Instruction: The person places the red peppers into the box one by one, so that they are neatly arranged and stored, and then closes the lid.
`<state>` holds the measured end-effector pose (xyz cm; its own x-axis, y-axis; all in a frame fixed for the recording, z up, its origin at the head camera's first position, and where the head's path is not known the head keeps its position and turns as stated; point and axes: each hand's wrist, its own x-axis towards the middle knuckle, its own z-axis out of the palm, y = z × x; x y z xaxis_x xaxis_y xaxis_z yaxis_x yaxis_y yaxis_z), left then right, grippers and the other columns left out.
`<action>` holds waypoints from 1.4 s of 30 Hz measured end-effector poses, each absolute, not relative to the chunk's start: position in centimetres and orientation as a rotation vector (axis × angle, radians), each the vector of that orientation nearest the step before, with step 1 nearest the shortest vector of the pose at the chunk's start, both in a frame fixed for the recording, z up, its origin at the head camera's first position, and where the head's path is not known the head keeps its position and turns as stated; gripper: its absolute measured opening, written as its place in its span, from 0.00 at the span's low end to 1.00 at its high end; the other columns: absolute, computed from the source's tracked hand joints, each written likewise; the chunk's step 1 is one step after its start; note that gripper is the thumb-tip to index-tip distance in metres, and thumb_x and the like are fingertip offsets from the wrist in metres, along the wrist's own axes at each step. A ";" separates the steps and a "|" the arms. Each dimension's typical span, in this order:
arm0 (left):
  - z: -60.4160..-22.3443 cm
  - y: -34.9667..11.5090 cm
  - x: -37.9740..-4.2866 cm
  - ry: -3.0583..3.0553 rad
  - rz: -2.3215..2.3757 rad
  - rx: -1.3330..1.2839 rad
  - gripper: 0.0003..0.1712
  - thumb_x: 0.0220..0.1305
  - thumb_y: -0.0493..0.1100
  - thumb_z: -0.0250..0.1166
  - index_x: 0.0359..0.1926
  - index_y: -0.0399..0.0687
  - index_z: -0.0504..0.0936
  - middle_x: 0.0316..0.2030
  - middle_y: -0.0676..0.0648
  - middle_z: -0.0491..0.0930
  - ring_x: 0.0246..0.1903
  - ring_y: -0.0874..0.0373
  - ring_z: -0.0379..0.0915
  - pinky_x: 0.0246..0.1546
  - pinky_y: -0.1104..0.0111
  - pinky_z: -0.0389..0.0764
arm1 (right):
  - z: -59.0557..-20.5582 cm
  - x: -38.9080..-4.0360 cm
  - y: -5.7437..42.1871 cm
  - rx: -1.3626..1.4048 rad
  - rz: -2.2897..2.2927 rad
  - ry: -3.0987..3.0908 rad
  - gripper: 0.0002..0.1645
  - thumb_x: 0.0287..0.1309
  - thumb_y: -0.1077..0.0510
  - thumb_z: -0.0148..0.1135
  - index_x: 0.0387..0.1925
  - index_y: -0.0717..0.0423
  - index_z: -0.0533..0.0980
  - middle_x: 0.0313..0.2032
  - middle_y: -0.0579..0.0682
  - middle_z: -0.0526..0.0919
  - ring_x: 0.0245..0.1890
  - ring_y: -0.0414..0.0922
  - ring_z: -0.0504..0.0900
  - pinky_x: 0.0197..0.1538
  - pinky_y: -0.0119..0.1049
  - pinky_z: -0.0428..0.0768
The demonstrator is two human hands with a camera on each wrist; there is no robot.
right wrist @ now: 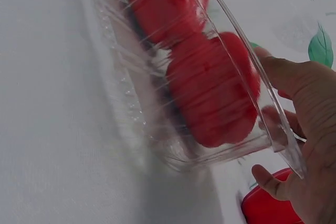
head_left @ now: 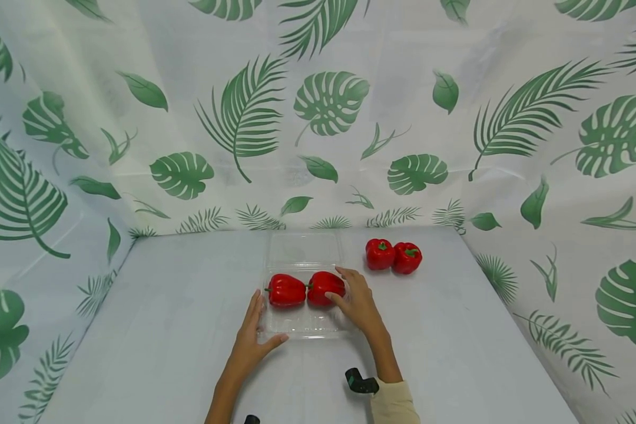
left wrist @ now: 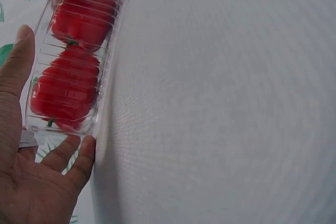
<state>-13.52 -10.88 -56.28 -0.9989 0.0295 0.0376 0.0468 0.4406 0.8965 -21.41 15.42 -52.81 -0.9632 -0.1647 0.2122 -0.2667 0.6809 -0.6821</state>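
Note:
A clear plastic clamshell container [head_left: 297,327] lies on the table with its lid [head_left: 304,247] folded back behind it. Inside, two red bell peppers lie on their sides, stems to the left: a left one [head_left: 287,291] and a right one [head_left: 325,288]. My left hand [head_left: 249,347] is at the container's left end, fingers extended along the wall and thumb spread out in front. At the other end, my right hand [head_left: 357,300] holds the right pepper's blunt end between thumb and fingers. In the right wrist view the right hand [right wrist: 315,124] reaches over the rim.
Two more red bell peppers, one [head_left: 380,254] beside another [head_left: 407,258], stand on the white table [head_left: 180,330] at the back right. A leaf-printed sheet [head_left: 376,112] hangs behind the table and along both sides.

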 end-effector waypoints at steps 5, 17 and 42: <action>-56.3 -10.9 -13.5 -2.650 -1.651 -0.071 0.64 0.49 0.55 0.77 0.78 0.56 0.46 0.78 0.55 0.41 0.75 0.46 0.50 0.64 0.50 0.70 | -52.9 -21.5 16.2 0.333 1.309 -2.628 0.35 0.57 0.53 0.69 0.65 0.52 0.69 0.59 0.54 0.77 0.58 0.52 0.77 0.63 0.55 0.76; -56.3 -10.9 -13.4 -2.641 -1.663 -0.064 0.63 0.48 0.54 0.77 0.78 0.56 0.47 0.78 0.54 0.42 0.74 0.45 0.52 0.64 0.50 0.71 | -53.1 -22.3 18.9 -0.099 1.315 -2.207 0.20 0.60 0.59 0.66 0.53 0.61 0.76 0.49 0.59 0.80 0.50 0.54 0.79 0.52 0.57 0.80; -56.0 -10.7 -13.3 -2.647 -1.650 -0.059 0.63 0.48 0.55 0.77 0.78 0.54 0.47 0.78 0.53 0.42 0.74 0.45 0.52 0.64 0.51 0.71 | -55.2 -27.2 25.1 -0.692 1.615 -2.048 0.50 0.65 0.41 0.58 0.75 0.57 0.45 0.72 0.61 0.54 0.72 0.58 0.57 0.73 0.52 0.64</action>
